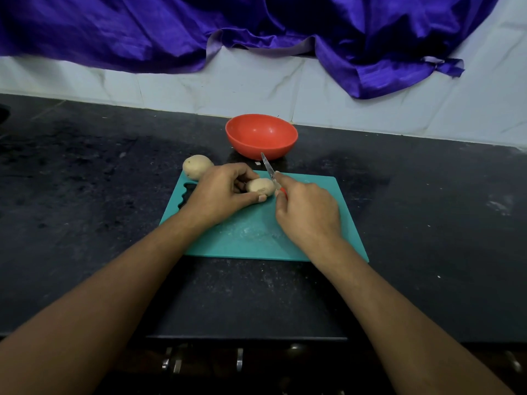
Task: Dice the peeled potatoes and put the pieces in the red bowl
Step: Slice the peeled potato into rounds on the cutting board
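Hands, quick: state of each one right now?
Left hand: holds the pale peeled potato on the teal plastic cutting board.
Right hand: grips the small red-handled metal knife.

I've got a dark speckled counter [114,195] running L to R across the view. Directly on it: a teal board [256,238] approx. mid-counter, lying flat w/ its long side toward me; a red bowl [261,136] upright just behind the board's far edge; a potato [196,166] at the board's far-L corner, touching it or just off it, can't tell which. A tiny white scrap [258,163] lies btw bowl and board. Pale smears mark the counter's R side.
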